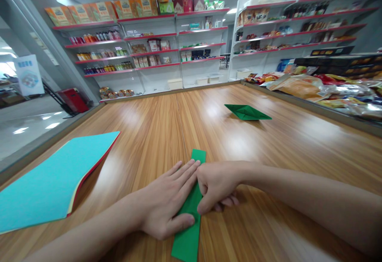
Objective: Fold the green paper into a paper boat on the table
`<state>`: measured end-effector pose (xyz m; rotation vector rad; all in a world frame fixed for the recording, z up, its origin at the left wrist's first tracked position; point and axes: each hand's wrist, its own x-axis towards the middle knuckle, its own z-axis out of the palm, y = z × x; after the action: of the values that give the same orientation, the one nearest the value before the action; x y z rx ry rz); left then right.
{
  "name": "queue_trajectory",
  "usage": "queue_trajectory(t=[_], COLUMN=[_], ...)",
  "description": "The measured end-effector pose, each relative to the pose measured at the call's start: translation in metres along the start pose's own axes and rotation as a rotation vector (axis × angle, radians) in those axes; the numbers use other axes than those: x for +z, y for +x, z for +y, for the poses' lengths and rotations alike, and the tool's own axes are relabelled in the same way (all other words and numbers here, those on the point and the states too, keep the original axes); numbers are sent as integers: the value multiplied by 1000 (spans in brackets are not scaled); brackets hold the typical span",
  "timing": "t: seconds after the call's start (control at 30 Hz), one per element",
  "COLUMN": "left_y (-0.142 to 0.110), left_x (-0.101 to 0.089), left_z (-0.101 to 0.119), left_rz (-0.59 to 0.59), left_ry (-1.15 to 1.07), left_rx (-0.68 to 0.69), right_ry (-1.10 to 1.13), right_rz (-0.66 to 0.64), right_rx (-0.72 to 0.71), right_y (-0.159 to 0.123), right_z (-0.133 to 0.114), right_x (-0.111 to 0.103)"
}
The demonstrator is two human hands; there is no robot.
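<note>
Paper strip (185, 241), probably folded, lies beneath flattened left fingers (185, 176), right fingers (203, 179) loosely clenched.

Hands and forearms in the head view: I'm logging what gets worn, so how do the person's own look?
The ungloved left hand and ungloved right hand show no rings. The bare left forearm and bare right forearm show no sleeves, watch, bracelet, cables or markings.

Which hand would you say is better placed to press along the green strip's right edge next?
Probably the right hand, curled at that edge; the left hand lies flat on the green strip.
</note>
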<state>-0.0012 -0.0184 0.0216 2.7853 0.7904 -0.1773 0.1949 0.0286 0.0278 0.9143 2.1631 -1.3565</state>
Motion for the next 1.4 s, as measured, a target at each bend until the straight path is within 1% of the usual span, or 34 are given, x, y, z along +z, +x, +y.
queue_trajectory(t=[0.13,0.3,0.43,0.57,0.7,0.9,1.0,1.23,1.4], left_y=[-3,-4,-3,-3,-2,-1,-2,-5,-7], left_x=[-2,0,0,-1,-3,-3,-4,-5,-7], left_z=[-2,-4,-3,-2,-1,1,2,5,9], left_rz=[-13,-14,-18,-26,-27,14,25,-10,-27], left_ry=[-10,-20,-21,-22,-20,-33,-55,-41,-41], left_rx=[-15,-16,-17,-15,-12,18,23,0,-8], right_ry=[-9,-68,-54,-27,51,80,67,131,162], right_rz=[-57,-93,-91,-86,-67,-2,72,192,280], right_rx=[1,35,48,96,97,96,111,143,154], right_y=[-3,-6,-6,-4,-2,2,3,-1,-2], right_z=[-16,-32,-33,-28,-22,-3,7,26,39], right_x=[15,32,36,34,24,-4,-17,-44,-53])
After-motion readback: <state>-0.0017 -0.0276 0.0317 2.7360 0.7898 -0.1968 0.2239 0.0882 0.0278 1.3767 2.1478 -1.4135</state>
